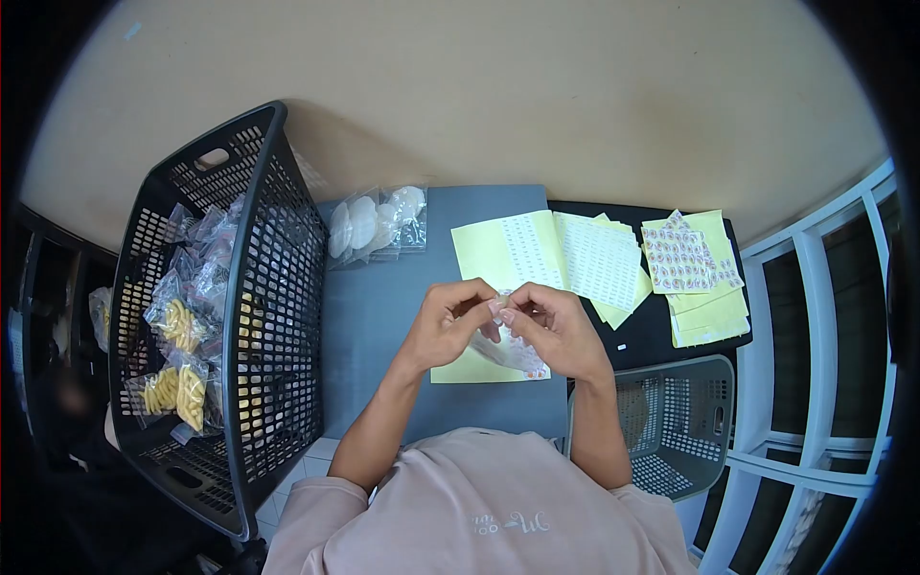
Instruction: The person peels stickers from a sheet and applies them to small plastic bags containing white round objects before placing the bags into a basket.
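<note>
My left hand (448,322) and my right hand (556,328) meet over the middle of the grey table. The fingertips of both pinch the upper edge of a clear plastic bag (496,349), which hangs below them; its contents I cannot make out. Under the bag lies a yellow sticker backing sheet (460,370), with small round printed stickers (535,372) near its lower right corner. Just beyond my hands is another yellow sheet (479,244) carrying rows of small printed labels (533,245).
A tall dark basket (278,287) at left holds several bagged yellow items (180,391). Clear bags with white round pieces (369,225) lie at the table's back left. Round-sticker sheets (682,259) rest on the black surface at right, above a grey-green basket (661,374).
</note>
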{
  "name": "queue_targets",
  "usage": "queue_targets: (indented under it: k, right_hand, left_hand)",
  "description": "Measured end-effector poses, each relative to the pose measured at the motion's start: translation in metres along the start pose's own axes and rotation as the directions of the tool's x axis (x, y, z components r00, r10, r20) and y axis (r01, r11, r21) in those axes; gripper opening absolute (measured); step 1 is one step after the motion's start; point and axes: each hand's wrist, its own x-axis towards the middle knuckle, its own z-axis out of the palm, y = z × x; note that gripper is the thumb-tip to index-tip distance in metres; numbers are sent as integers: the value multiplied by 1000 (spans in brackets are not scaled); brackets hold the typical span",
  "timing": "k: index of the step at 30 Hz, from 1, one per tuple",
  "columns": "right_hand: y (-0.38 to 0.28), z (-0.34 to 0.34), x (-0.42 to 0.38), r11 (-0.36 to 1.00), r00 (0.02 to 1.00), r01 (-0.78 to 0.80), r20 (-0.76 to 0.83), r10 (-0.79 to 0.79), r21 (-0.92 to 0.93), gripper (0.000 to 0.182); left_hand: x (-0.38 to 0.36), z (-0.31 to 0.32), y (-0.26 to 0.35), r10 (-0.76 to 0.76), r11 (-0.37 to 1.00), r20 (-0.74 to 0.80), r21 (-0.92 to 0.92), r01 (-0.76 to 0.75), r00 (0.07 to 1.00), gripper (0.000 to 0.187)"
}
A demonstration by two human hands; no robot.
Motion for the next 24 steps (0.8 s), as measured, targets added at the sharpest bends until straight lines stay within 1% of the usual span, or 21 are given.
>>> queue_targets:
  k: [1,2,4,5,7,10,12,14,15,17,18,20,24]
  right_hand:
    - [-1,0,0,999,999,-36,21,37,-31,9]
    - [-1,0,0,999,999,-38,20,38,-30,9]
    - [1,2,-1,999,996,-23,84,21,29,9]
    - [6,4,-1,999,996,-26,84,23,30,9]
    - [15,7,1,1000,999,9,45,-9,-19,11]
    - [15,15,-2,999,1000,-4,30,5,-41,15]
    - [20,20,-7,999,999,-6,50,8,-39,17]
    - [21,24,-8,1000,997,-16,73,17,-22,19]
    - [21,26,-8,1000,997,-17,70,19,-22,19]
    - [20,27,-9,999,995,-51,85,52,-12,19]
    - [21,27,-9,999,995,-50,88,51,-14,19]
    - [26,27,-12,987,986,-153,76,148,53,19]
    - [24,27,-20,985,984,-167,64,163,51,19]
  left_hand:
    - [-1,0,-1,-22,1000,27,-12,22,999,14]
    - [-1,-1,-2,-24,1000,28,-13,24,999,14]
    - [-1,-2,-5,-61,985,56,-159,69,997,19]
    - [-3,-1,-9,-63,985,56,-160,71,996,19]
    - [-4,2,-17,-97,995,52,-1,97,994,23]
    - [-10,1,-21,-102,994,11,-40,102,995,24]
    - [-18,3,-26,-94,993,-4,-71,94,996,23]
    - [-24,10,-30,-52,994,-175,-99,35,983,23]
    - [-27,11,-30,-54,994,-172,-100,37,984,23]
    - [-30,14,-31,-60,995,-300,57,80,952,23]
    - [-29,16,-30,-57,995,-303,57,78,951,23]
    - [-28,20,-29,72,971,-394,238,26,916,23]
    - [-28,21,-23,76,967,-413,251,34,908,22]
